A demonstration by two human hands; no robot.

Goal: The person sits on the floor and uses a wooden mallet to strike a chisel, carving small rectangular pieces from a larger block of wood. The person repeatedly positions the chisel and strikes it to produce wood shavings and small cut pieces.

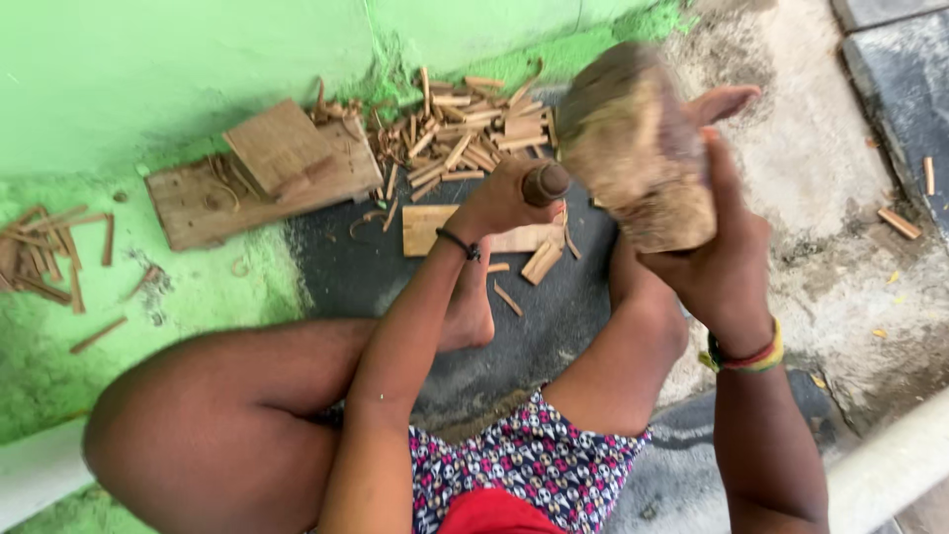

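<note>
Green wall behind; right hand (727,262) fingers clasp wooden block (638,148) (blurred), left hand (499,198) fingers wrapping handle (546,183).

Pale green wall (148,59), tan wood sticks (465,129), skull-patterned shorts (534,460), black wristband (461,243), red-yellow bangles (751,358)

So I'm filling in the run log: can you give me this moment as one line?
left hand: grips tool handle | right hand: holds rough wooden block raised | below: wood board on dark mat | strip pile by green wall
</note>
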